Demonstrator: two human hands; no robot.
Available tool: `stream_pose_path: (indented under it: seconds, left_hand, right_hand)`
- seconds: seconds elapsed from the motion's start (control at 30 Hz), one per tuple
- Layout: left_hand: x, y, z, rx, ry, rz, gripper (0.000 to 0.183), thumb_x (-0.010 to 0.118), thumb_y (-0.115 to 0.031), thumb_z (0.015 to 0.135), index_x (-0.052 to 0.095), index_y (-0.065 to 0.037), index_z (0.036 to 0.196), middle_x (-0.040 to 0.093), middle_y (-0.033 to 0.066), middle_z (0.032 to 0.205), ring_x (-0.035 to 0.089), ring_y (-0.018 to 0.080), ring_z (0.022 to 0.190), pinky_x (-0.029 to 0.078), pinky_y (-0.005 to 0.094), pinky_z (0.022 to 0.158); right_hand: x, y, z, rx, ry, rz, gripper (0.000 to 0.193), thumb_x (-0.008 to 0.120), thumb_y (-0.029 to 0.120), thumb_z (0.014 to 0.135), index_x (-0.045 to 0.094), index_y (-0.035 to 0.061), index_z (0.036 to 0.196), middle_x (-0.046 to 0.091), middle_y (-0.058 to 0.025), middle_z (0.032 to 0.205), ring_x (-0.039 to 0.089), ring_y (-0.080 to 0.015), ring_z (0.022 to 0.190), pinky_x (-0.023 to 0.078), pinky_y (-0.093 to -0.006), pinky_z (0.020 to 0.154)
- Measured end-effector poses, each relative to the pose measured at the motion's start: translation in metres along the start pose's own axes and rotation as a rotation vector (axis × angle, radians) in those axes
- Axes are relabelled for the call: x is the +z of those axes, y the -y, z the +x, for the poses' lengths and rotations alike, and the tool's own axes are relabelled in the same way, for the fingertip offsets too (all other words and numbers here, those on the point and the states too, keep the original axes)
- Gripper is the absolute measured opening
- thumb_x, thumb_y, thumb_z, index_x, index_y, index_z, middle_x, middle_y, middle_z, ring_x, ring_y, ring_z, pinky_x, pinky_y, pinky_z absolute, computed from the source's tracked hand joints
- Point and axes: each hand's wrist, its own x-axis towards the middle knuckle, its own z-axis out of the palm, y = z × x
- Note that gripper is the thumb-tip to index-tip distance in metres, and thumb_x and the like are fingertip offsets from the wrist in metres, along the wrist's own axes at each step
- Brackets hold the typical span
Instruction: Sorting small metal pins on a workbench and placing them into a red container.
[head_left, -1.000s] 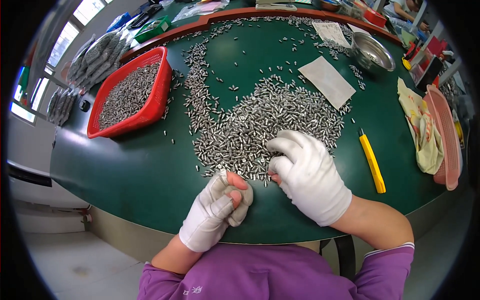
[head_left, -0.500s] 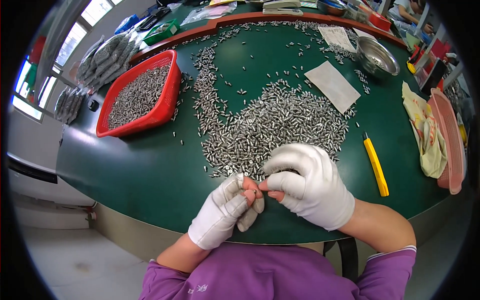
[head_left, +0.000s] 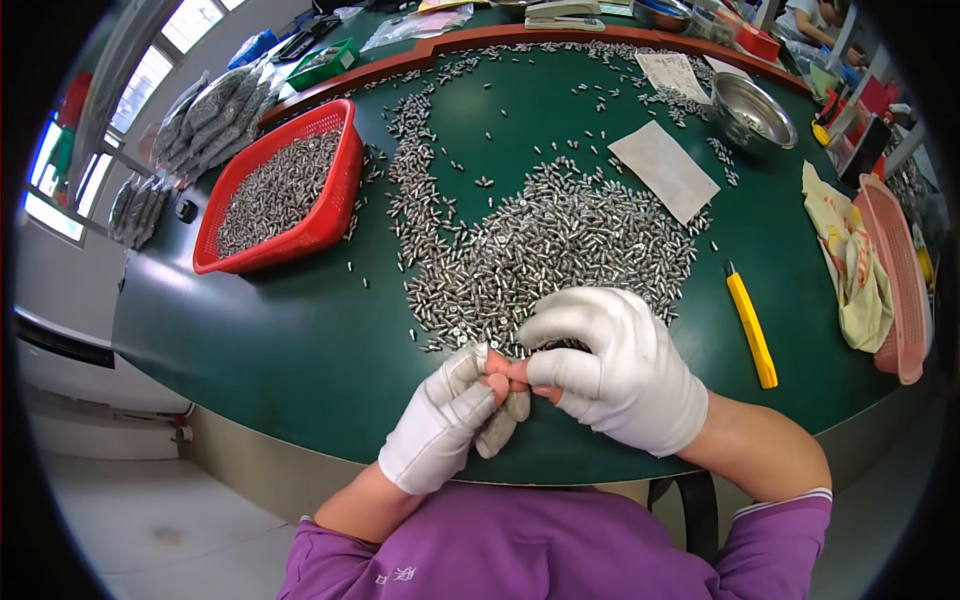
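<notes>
Red basket: the red basket [head_left: 335, 212] stood at the left of the tabletop [head_left: 270, 370], well filled with small metal parts.
Bowl: the bowl [head_left: 738, 95], steel, sat at the far right with a few parts low inside.
Green tray: the green tray [head_left: 325, 75] lay at the far left, its contents too small to tell.
Pink basket: the pink basket [head_left: 890, 260] was at the right edge, a cloth [head_left: 850, 265] partly over its side.
Heap: the heap [head_left: 560, 235] of loose parts lay mid-tabletop, just beyond the hands.
Left grip: the left grip [head_left: 450, 415], gloved with bare fingertips, met the other hand's fingertips; I could not tell whether it was pinching a part.
Right grip: the right grip [head_left: 620, 370] had thumb and forefinger at that meeting point; whether they pinched anything could not be told.
In the way: the right grip hid some of the heap's near edge, and a card [head_left: 665, 172] lay at its far right.
Yellow tool: the yellow tool [head_left: 752, 330] lay right of the heap, apart from it.
</notes>
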Motion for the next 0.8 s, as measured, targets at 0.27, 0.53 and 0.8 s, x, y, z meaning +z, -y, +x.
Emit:
stream_pose_path:
  seconds: [0.27, 0.53, 0.8]
  left_hand:
    - [0.0, 0.002, -0.001, -0.004, -0.021, -0.009, 0.019, 0.052, -0.025, 0.102, 0.053, -0.006, 0.108, 0.059, 0.0029, 0.087, 0.046, 0.006, 0.057, 0.035, 0.0199, 0.05]
    - [-0.004, 0.004, 0.002, 0.061, 0.031, 0.007, 0.013, 0.058, -0.018, 0.098, 0.055, -0.008, 0.106, 0.055, -0.0002, 0.085, 0.041, 0.0035, 0.06, 0.034, 0.0188, 0.053]
    - [0.001, 0.005, -0.026, 0.575, -0.262, 1.191, 0.013, 0.072, -0.001, 0.081, 0.063, -0.005, 0.09, 0.057, 0.0025, 0.071, 0.052, 0.0106, 0.056, 0.042, 0.0246, 0.054]
  right_hand:
    - [-0.003, 0.0, 0.0, 0.003, 0.014, -0.024, 0.023, 0.076, 0.014, 0.065, 0.066, 0.0134, 0.086, 0.063, -0.0007, 0.101, 0.062, -0.0248, 0.097, 0.05, -0.0394, 0.08]
    - [-0.017, -0.006, 0.003, 0.088, -0.082, -0.234, 0.02, 0.077, 0.007, 0.066, 0.064, 0.0119, 0.081, 0.063, -0.0031, 0.093, 0.062, -0.0272, 0.084, 0.05, -0.0401, 0.071]
    - [-0.09, 0.025, -0.025, 0.61, -0.051, -0.863, 0.036, 0.076, 0.019, 0.075, 0.065, 0.0098, 0.108, 0.063, -0.0068, 0.106, 0.061, -0.0286, 0.096, 0.049, -0.0398, 0.083]
